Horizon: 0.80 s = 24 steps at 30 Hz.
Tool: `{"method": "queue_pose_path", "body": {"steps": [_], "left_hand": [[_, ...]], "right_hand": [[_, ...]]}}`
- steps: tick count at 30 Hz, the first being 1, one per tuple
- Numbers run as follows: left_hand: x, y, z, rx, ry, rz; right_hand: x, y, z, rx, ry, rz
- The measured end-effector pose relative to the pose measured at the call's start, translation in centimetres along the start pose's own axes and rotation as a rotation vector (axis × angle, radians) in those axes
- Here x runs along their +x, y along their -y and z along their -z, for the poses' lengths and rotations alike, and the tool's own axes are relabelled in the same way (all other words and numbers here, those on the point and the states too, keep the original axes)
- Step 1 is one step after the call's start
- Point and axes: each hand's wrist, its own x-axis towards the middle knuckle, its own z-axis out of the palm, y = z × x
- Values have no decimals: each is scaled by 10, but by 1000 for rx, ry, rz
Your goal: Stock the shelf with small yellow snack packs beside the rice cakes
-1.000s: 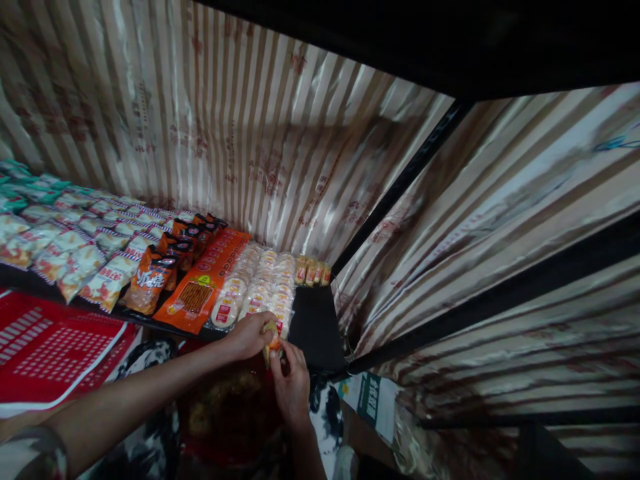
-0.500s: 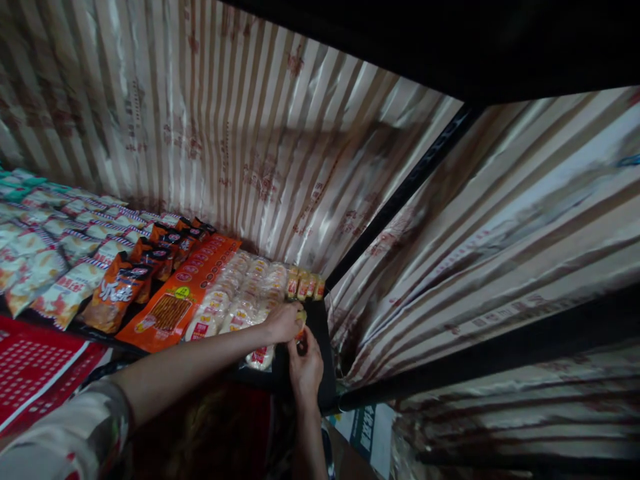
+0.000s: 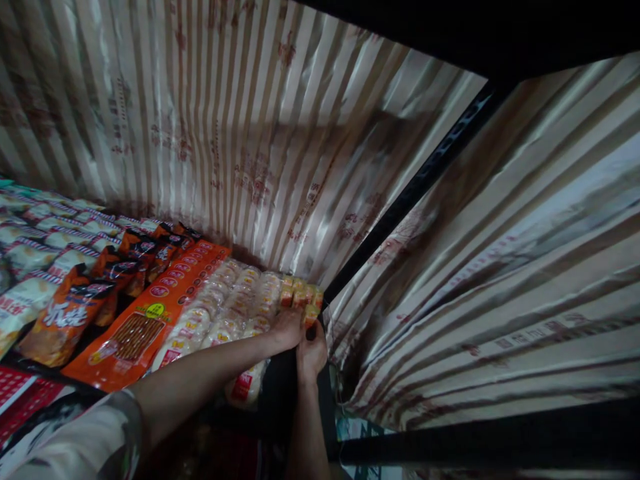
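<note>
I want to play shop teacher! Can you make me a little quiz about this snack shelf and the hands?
1. True or false: both hands meet at the small yellow packets in the back right corner of the shelf.
2. What lies just left of the rows of pale round cakes? A) a long orange pack B) a blue bottle C) a green box
3. Fill in: the wall behind the shelf is covered in ______ paper.

Key:
1. True. The left hand and right hand both touch a small yellow packet there.
2. A, the long orange pack.
3. Striped: the striped paper is shiny and wrinkled.
</note>
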Motion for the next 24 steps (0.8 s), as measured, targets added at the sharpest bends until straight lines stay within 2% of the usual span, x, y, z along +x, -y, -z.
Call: {"method": "queue_pose_path", "body": {"steps": [4,7,10,19,24], "left_hand": [[9,8,-7,229,48,-188],[20,18,-16,398,72,-251],[30,27,-26,505,52,-312],[37,44,-37,571,-11,-314],[37,49,-40,578,-14,-299]], "right_hand": [[17,-4,-8,-47,-41,-38],[25,-7,-15,-94,-70,-55],[29,-10,-21,-88,-116,-1],[35,-14,-30,-27,-110,74],[33,-12,-34,-3,-95,-7]]}}
